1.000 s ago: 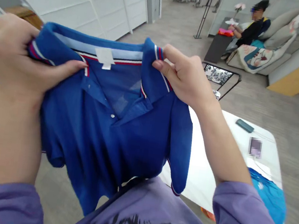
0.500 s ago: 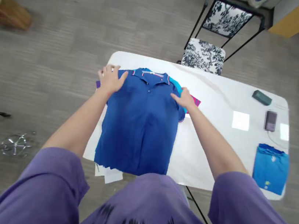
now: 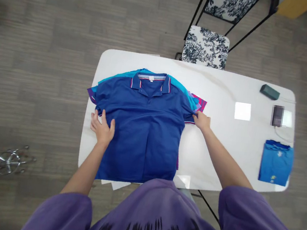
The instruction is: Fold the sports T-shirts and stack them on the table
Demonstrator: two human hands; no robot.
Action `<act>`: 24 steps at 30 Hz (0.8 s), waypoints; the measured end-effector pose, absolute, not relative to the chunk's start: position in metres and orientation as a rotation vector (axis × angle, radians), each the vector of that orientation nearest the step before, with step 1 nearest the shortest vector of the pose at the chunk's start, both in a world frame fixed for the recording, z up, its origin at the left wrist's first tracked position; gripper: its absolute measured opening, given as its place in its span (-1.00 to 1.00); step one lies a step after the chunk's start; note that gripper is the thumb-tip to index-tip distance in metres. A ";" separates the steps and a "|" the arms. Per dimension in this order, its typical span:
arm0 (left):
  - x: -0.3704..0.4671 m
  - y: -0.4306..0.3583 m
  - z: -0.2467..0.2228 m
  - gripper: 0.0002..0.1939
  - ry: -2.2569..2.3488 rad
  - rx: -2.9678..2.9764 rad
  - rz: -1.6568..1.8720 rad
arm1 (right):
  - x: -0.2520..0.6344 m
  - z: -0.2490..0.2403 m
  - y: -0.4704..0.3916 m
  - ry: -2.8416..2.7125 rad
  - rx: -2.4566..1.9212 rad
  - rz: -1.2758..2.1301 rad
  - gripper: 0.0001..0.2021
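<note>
A dark blue polo shirt (image 3: pixel 139 136) lies spread on the white table (image 3: pixel 211 153), its striped collar away from me. Beneath it, edges of other shirts show: a light blue shirt (image 3: pixel 183 92), a pink striped sleeve (image 3: pixel 202 103) at the right and a purple sleeve (image 3: pixel 91 94) at the left. My right hand (image 3: pixel 202 121) pinches the end of the polo's right-side sleeve. Fingers spread, my left hand (image 3: pixel 102 127) is at the polo's left side, just below the sleeve on that side.
A folded blue shirt (image 3: pixel 276 162) lies at the table's right end. Near it are a dark green case (image 3: pixel 269 92) and a blurred-out device (image 3: pixel 278 116) with a cable. A patterned chair (image 3: pixel 206 48) stands beyond the far edge. White papers (image 3: pixel 119 185) show under the near edge.
My left hand has come down from the shoulder to the polo's side. My right hand has moved right and down and now grips the sleeve, which is spread outward.
</note>
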State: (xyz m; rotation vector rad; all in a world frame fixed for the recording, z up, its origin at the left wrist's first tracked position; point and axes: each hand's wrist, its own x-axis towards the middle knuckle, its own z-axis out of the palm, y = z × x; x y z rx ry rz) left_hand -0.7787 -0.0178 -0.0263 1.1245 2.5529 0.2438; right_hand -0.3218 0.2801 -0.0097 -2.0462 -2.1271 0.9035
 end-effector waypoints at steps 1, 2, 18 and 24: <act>-0.761 -0.026 -0.023 -0.14 2.513 1.171 0.261 | -0.318 -0.004 0.287 -2.096 -1.998 0.875 -0.64; -0.740 -0.035 -0.020 -0.15 2.455 1.221 0.276 | -0.314 0.003 0.294 -2.067 -1.978 0.832 -0.64; -0.467 -0.176 -0.019 -0.05 1.724 1.257 0.013 | -0.044 0.039 0.041 -2.271 -2.667 0.830 -0.62; -0.385 -0.197 0.033 -0.25 1.608 1.442 -0.397 | 0.188 0.079 0.004 -1.843 -2.976 0.627 -0.67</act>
